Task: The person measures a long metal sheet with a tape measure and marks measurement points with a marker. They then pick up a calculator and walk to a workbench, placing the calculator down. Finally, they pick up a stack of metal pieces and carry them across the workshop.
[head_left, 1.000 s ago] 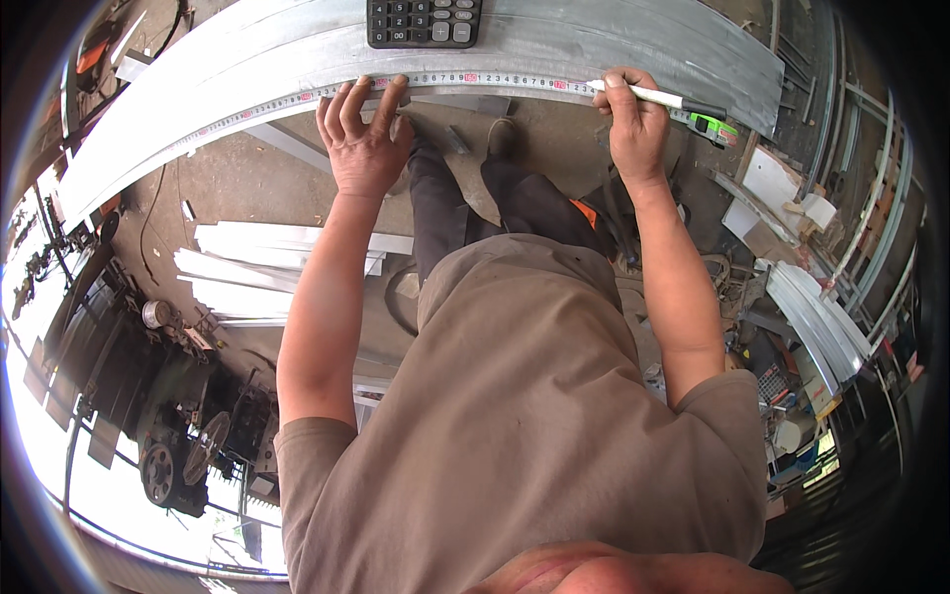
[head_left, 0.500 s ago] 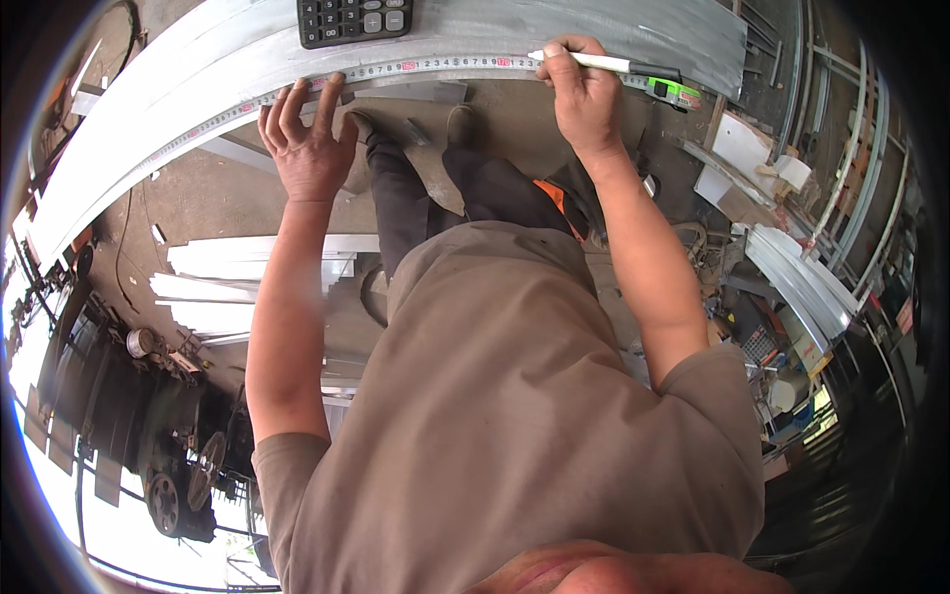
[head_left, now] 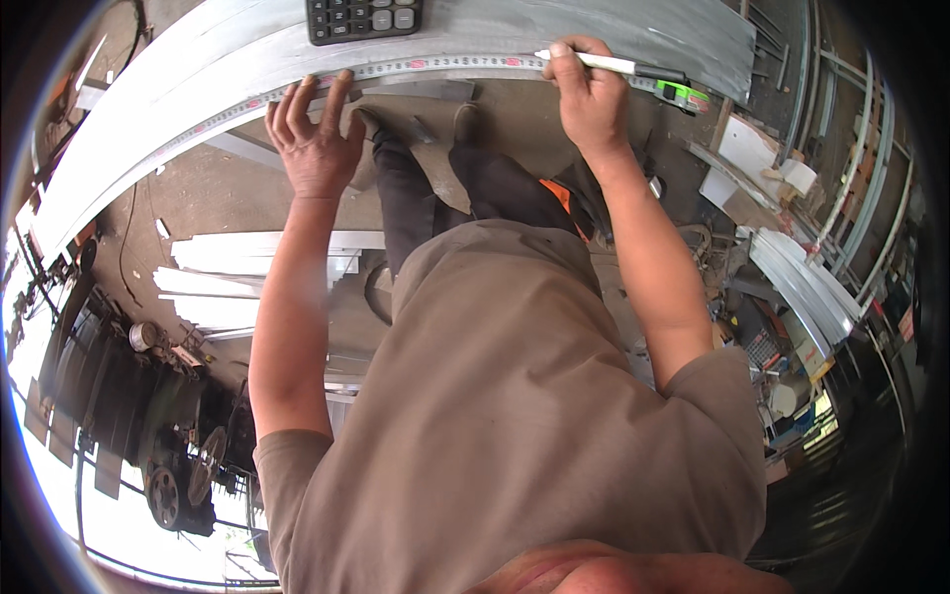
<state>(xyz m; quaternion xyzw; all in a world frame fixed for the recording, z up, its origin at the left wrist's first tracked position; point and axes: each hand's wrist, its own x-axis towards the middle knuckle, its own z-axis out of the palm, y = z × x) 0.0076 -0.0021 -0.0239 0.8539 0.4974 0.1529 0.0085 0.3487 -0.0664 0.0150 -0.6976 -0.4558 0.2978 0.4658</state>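
Head view: a white-and-black marker [head_left: 606,63] is pinched in the curled right hand [head_left: 592,104]. Along a silvery metal sheet's [head_left: 515,25] near edge, a green-cased tape measure [head_left: 440,65] is touched by the spread-fingered left hand [head_left: 315,153].

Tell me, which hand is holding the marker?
The person's right hand: it grips the white marker, while the left hand holds no marker, its fingers spread at the measuring tape.

A retractable tape measure [head_left: 450,64], its pale, numbered blade drawn from a lime-green case, stretches along the near edge of a gray metal sheet [head_left: 554,22]; a white marker pen [head_left: 609,63] (black at one end) points left beside the blade.
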